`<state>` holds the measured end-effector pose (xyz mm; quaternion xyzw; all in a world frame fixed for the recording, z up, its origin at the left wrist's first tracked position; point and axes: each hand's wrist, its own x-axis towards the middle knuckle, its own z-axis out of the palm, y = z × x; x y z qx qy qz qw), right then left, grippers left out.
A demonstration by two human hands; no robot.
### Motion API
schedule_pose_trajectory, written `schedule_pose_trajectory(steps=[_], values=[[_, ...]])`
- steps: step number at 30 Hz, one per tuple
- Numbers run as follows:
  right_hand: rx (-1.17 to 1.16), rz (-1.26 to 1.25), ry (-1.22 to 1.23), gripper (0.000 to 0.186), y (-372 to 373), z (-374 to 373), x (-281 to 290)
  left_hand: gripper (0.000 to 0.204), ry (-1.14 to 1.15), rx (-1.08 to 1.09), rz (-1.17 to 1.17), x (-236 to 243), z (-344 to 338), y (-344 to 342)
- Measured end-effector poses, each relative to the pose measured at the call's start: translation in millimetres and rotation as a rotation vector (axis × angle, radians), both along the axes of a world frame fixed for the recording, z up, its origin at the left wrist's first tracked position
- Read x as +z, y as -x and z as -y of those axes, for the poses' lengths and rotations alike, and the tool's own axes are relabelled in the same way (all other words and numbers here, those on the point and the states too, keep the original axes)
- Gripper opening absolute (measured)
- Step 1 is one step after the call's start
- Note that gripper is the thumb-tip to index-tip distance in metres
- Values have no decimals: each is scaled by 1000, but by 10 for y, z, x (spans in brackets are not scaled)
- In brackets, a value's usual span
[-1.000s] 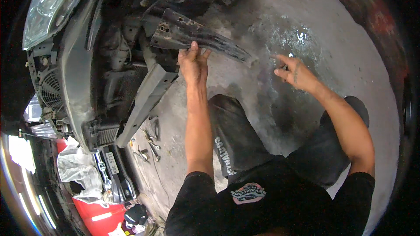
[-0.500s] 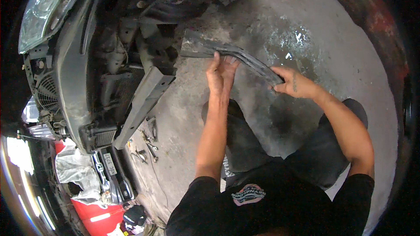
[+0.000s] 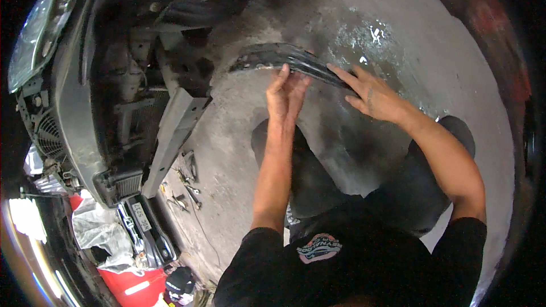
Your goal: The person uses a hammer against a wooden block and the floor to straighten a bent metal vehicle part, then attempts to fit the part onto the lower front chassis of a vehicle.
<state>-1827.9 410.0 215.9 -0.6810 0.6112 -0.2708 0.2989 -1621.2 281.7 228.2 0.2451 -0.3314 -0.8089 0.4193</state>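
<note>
A curved, dirty black car trim piece is held above the concrete floor in front of the car. My left hand grips its lower edge near the middle, thumb on the near side and fingers behind it. At the strip's right end, my right hand has its fingers stretched out and apart. Its fingertips lie at or just over that end; whether they press on it is hard to tell. The strip's left end points toward the car's exposed front underside.
A metal beam juts from the stripped car front on the left. Several hand tools lie on the floor below it. A removed bumper, a cap and a red panel are at lower left. Wet patches mark the floor beyond my hands.
My right hand has loosened its pinch on the strip's end and spread its fingers. The strip has turned in my left hand. The car has shifted left in view.
</note>
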Motion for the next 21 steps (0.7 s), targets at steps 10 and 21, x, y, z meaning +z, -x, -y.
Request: schedule_pose_trajectory(steps=[10,21], values=[[-98,2,124,81,117,34,-45,35,101,6,45,87,26,-114],[-111,35,160,60,123,0,-113,58,-4,-66,-134,193,-40,-63]])
